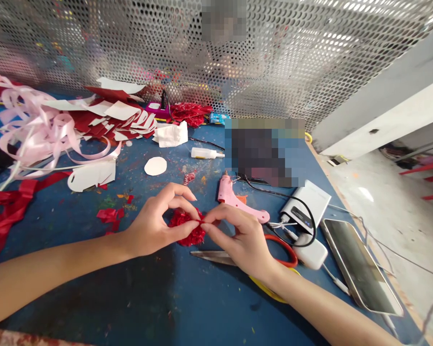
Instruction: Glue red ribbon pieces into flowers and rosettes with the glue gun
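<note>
A small red ruffled ribbon flower (186, 228) is held just above the blue table (137, 298) near its middle. My left hand (159, 223) cups it from the left, thumb and fingers pinched on its edge. From the right, my right hand (238, 238) pinches the same flower at its top with thumb and forefinger. The fingertips of both hands meet over the flower. Part of the flower is hidden behind my fingers.
Scissors with red handles (223, 258) lie under my right hand. A pink glue gun (238, 197), a white power bank (308, 205) with cable and a phone (361, 266) lie to the right. Pink ribbon (39, 129), red and white paper scraps (111, 117) and a white paper disc (155, 166) lie behind.
</note>
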